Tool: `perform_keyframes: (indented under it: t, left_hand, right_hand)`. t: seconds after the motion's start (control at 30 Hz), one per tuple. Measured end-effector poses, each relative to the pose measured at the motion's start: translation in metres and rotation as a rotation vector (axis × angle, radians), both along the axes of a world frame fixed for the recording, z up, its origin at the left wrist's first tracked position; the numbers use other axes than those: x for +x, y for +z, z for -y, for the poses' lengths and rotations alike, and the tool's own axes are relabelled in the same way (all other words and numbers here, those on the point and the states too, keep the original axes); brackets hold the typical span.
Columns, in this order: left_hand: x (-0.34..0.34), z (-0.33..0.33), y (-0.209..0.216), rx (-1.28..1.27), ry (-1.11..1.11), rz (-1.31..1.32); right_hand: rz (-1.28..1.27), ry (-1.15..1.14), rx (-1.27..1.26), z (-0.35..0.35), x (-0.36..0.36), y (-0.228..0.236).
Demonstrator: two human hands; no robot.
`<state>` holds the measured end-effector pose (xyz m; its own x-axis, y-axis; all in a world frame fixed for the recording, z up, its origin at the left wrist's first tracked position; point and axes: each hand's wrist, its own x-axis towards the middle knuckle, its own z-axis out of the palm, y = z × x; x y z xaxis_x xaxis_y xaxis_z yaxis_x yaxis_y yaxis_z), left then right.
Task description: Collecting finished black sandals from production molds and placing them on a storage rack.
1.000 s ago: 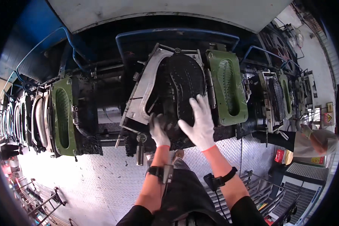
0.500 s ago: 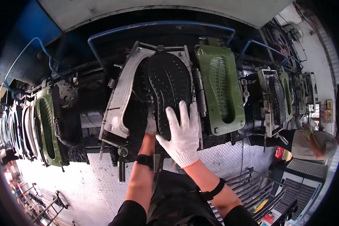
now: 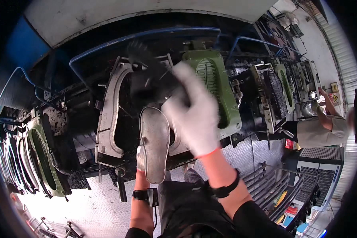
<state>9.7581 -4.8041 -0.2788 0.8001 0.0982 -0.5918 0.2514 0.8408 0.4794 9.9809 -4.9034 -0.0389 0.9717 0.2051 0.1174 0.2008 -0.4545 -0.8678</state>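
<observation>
Blurred by motion, a black rubber shoe sole (image 3: 152, 81) is bent and lifted over the mold. My right hand (image 3: 196, 115), in a white glove, is closed on its right side; some fingers are smeared. Below it a grey metal shoe last (image 3: 155, 139) stands tilted with its smooth flat face showing. My left hand (image 3: 140, 159), also gloved, grips the last's left edge near the lower end, its fingers partly hidden behind it. Around them lies the open silver mold frame (image 3: 108, 131), with a dark cavity. Its green mold half (image 3: 231, 113), with a ribbed sole-shaped hollow, is to the right.
More molds line the bench, including a green one (image 3: 43, 154) at left and an open one (image 3: 271, 99) at right. A blue rail (image 3: 146, 33) runs behind. At far right a person (image 3: 321, 127) works beside a metal rack (image 3: 265, 180).
The sole, which lay flat in the mold, has been peeled up and away by my right hand. The metal last is now exposed and tilted toward me, with my left hand drawn nearer. The view has shifted.
</observation>
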Motion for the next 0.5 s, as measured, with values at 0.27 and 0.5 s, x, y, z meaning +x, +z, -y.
perform_keyframes:
  t: [0.27, 0.5]
  left_hand:
    - [0.050, -0.010, -0.021, 0.130, -0.036, 0.043]
    - [0.075, -0.003, -0.041, 0.694, 0.082, 0.033]
  right_hand:
    - [-0.569, -0.022, 1.475, 0.137, 0.030, 0.034]
    - [-0.596, -0.558, 1.534, 0.292, 0.001, 0.004]
